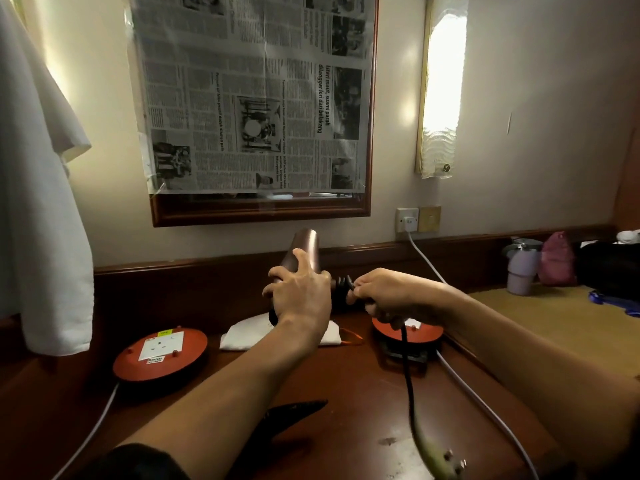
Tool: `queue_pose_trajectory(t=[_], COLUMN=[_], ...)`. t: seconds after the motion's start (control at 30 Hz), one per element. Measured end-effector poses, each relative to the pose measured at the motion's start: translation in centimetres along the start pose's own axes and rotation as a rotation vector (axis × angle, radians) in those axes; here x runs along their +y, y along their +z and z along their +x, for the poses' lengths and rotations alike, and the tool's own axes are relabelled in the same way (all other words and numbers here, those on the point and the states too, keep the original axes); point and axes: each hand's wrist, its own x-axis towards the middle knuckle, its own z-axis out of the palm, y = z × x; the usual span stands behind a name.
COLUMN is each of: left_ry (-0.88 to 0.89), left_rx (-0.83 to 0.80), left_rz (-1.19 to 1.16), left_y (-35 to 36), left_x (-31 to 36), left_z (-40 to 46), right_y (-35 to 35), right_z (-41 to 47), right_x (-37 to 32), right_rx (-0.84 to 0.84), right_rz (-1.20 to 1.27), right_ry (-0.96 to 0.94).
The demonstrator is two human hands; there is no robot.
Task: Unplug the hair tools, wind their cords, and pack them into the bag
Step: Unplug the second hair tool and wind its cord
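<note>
Hair dryer gripped by left hand; right hand pinching cord; socket reels flanking.

I note the hair dryer held above the desk between both hands, a cloth beneath it, one extension reel to its left, another to its right, below the wall socket.

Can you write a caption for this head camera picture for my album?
Left hand holds a brown hair dryer while the right hand winds its black cord.
</note>
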Motion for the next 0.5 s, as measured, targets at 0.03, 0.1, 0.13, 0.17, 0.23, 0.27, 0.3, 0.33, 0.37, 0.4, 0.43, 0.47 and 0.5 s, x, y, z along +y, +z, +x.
queue_pose_trajectory(t=[0.03, 0.1, 0.13, 0.17, 0.23, 0.27, 0.3, 0.33, 0.37, 0.4, 0.43, 0.47, 0.5], left_ry=[-0.027, -0.068, -0.077, -0.080, -0.064, -0.051, -0.036, -0.019, -0.006, 0.003, 0.010, 0.022, 0.038], left_rx=[-0.033, -0.069, -0.077, -0.096, -0.136, -0.150, -0.169, -0.193, -0.217, -0.239, -0.265, -0.293, -0.313], left_rz=[-0.086, -0.298, -0.401, -0.493, -0.633, -0.688, -0.735, -0.780, -0.830, -0.886, -0.944, -0.993, -1.021], left_y=[-0.1, -0.4, -0.6, -0.6, -0.7, -0.8, -0.9, -1.0, -1.1, -1.2, -1.3, -1.4, -1.4], left_x=[-0.2, -0.6, -0.8, -1.0, -1.2, -1.4, -1.6, -1.8, -2.0, -2.4, -2.7, -3.1, -3.3], left_z=[0.2, 0.4, 0.5, 0.6, 0.9, 1.0, 1.1, 1.2, 1.3, 1.4, 1.4, 1.4, 1.5], right_y=[0.0, 0.0, 0.1, 0.3, 0.8, 1.0, 1.3, 1.5, 1.7, 1.9, 2.1, 2.1, 2.0], right_z=[-0.2, -0.5, -0.6, -0.8, -1.0, -1.0, -1.0, -1.0, -1.0, -0.9, -0.9, -0.9, -0.7], right_x=[0.1, 0.3, 0.6, 0.9, 1.7, 2.2, 2.8, 3.4, 4.0, 4.6, 5.2, 5.8, 6.4], right_rx=[0.017, 0.016, -0.011, -0.042, -0.100, -0.129, -0.150, -0.164, -0.175, -0.179, -0.173, -0.160, -0.133], right_rz=[0.093, 0.265, 0.342, 0.393, 0.419, 0.417, 0.415, 0.420, 0.425, 0.429, 0.448, 0.472, 0.491], right_ry=[-0.007, -0.036, -0.049, -0.067, -0.104, -0.123, -0.140, -0.148, -0.146, -0.131, -0.113, -0.103, -0.099])
